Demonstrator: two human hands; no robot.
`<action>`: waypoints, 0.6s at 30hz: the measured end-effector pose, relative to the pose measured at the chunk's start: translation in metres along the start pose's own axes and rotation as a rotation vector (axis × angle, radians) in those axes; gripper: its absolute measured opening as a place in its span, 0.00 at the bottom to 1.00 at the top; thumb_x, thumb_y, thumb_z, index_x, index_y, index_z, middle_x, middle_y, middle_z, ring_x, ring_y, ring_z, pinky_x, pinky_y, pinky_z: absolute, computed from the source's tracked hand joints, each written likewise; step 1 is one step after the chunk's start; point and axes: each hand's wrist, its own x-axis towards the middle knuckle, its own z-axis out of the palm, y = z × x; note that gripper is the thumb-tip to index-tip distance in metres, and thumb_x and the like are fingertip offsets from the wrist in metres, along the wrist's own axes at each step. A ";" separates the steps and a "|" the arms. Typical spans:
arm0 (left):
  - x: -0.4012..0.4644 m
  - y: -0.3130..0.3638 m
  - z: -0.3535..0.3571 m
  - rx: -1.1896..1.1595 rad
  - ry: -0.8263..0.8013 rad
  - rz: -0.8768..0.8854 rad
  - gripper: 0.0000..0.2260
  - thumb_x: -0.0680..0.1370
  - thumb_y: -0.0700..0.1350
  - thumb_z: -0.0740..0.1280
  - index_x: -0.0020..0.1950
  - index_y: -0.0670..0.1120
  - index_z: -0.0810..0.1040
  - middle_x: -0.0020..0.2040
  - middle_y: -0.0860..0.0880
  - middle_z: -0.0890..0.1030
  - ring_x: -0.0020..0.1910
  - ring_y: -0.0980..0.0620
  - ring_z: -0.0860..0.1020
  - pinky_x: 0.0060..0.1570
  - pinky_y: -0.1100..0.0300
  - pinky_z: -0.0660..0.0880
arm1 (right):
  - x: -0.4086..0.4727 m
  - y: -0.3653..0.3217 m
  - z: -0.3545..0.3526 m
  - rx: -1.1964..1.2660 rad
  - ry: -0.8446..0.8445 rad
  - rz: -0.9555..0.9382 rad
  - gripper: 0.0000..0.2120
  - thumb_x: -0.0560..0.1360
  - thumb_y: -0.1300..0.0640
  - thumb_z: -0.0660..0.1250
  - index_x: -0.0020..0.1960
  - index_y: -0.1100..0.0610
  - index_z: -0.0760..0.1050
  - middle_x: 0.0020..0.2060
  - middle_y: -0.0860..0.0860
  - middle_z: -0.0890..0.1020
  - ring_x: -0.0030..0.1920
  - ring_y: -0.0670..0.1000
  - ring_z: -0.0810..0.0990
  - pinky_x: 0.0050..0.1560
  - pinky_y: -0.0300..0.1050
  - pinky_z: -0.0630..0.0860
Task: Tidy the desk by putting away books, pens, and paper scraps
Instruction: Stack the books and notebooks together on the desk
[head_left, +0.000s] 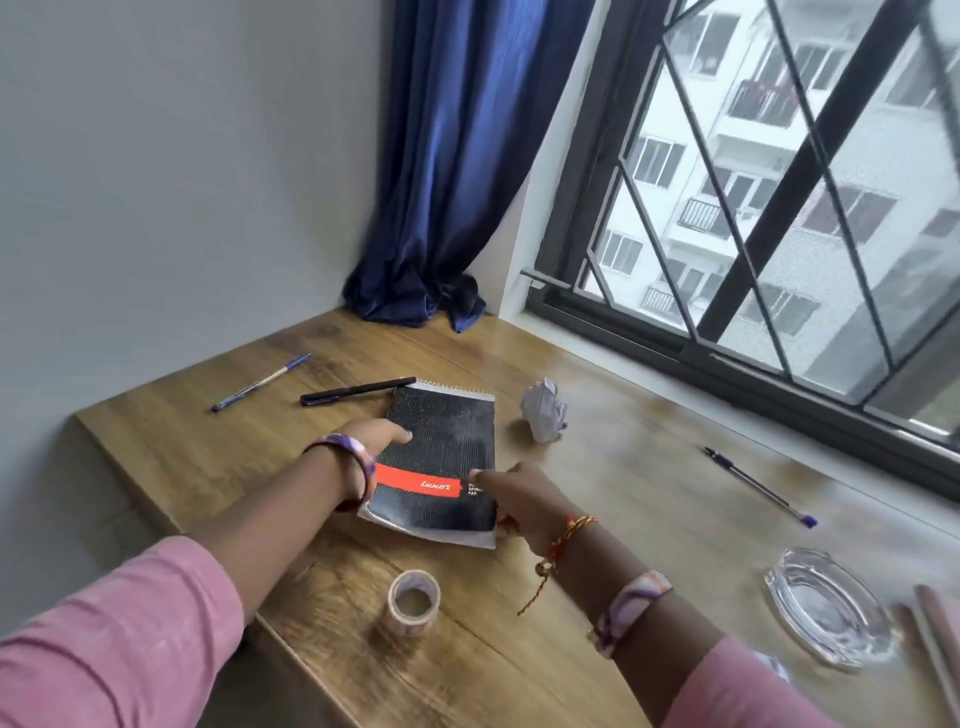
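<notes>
A black spiral pad (444, 441) with a red band lies flat on the wooden desk (623, 519). My left hand (375, 434) rests on the pad's left edge, fingers on the cover. My right hand (511, 493) touches its lower right edge, thumb at the corner. Whether either hand grips the pad I cannot tell. A black pen (357, 391) lies just beyond the pad's top left corner. A blue pen (260, 383) lies farther left near the wall. Another blue pen (759, 486) lies at the right by the window. A crumpled paper ball (544, 410) sits right of the pad.
A roll of tape (413, 607) stands near the desk's front edge. A glass ashtray (826, 605) sits at the right, with a pale object's edge (935, 634) beside it. A blue curtain (441, 208) bunches in the far corner. Barred window at the right; wall at the left.
</notes>
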 end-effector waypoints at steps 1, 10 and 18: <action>-0.002 0.002 -0.001 -0.028 -0.048 -0.017 0.13 0.76 0.39 0.64 0.58 0.34 0.75 0.55 0.38 0.77 0.52 0.39 0.76 0.64 0.50 0.68 | -0.001 0.000 -0.004 0.088 -0.006 0.028 0.07 0.76 0.59 0.64 0.49 0.61 0.68 0.32 0.52 0.67 0.30 0.48 0.67 0.23 0.36 0.67; -0.044 0.042 0.005 -0.349 -0.227 0.038 0.05 0.77 0.34 0.62 0.41 0.36 0.75 0.33 0.41 0.79 0.35 0.43 0.79 0.39 0.50 0.80 | -0.026 -0.004 -0.034 0.447 -0.035 0.017 0.01 0.75 0.61 0.63 0.44 0.58 0.73 0.33 0.54 0.70 0.27 0.49 0.72 0.32 0.42 0.72; -0.107 0.087 0.069 -0.444 -0.437 0.182 0.06 0.77 0.35 0.61 0.44 0.40 0.76 0.34 0.45 0.82 0.28 0.49 0.82 0.27 0.54 0.79 | -0.075 -0.001 -0.119 0.602 0.169 -0.278 0.07 0.75 0.64 0.62 0.49 0.59 0.77 0.38 0.53 0.80 0.34 0.50 0.78 0.29 0.38 0.76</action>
